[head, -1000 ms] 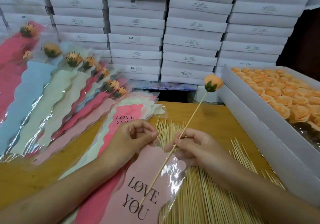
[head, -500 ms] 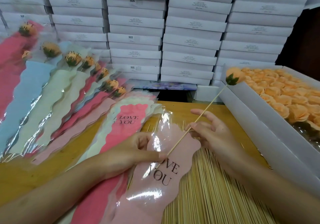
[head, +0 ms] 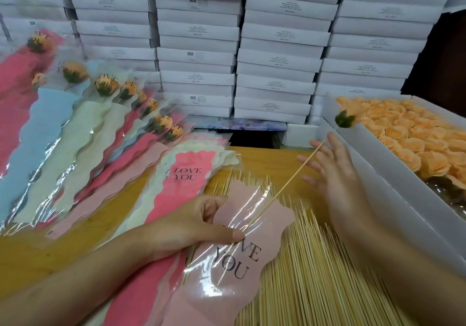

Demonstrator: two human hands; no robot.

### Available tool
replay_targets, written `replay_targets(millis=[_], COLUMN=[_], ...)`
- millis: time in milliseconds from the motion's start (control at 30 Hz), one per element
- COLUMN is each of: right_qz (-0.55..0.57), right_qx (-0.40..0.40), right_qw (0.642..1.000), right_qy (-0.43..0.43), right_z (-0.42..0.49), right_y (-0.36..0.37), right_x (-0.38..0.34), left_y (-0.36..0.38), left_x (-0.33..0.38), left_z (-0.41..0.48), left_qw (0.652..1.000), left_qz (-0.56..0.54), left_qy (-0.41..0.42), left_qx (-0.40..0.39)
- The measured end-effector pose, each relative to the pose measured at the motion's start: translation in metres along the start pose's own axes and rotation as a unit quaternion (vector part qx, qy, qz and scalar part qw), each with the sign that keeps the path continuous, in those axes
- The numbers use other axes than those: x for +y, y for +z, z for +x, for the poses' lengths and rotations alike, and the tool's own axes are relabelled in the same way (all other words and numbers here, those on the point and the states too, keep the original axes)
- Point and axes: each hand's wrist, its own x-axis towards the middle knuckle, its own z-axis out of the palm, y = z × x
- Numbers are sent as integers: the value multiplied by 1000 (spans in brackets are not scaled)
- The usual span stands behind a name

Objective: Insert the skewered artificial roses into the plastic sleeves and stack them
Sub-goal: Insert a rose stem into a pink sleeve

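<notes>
The sleeve [head: 252, 277] is pinched by the left hand [head: 191, 227] so the skewer [head: 290, 181], propped on the spread fingers of the right hand [head: 338, 174], can be slid in.

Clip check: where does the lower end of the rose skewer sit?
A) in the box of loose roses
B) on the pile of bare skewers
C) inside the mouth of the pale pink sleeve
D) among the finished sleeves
C: the skewer ends under the clear film at the mouth of the pale pink sleeve, which the left hand grips.
</notes>
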Motion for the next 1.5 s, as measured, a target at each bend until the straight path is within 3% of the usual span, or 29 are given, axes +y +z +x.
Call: replay_targets(millis=[167, 567, 1067, 1200, 1400, 1500], right_qz=[-35, -96, -100, -58, 31, 47], right_qx=[7, -132, -188, -144, 5, 18], right_qw=[999, 986, 973, 985, 998, 997], right_qy=[-10, -43, -91, -74, 57, 56], right_z=[1, -17, -32, -26, -8, -5], right_y=[-1, 9, 13, 12, 5, 2], right_x=[3, 13, 16, 19, 25, 26], left_y=[1, -1, 0, -1, -2, 0], left_x=[1, -2, -4, -5, -5, -5], left_z=[0, 0, 0, 1, 1, 0], left_qw=[1000, 1000, 999, 998, 996, 998], left_qz=[-6, 4, 1, -3, 32, 32], left_qy=[-3, -9, 4, 15, 12, -1], left_qx=[-10, 6, 48, 53, 77, 56])
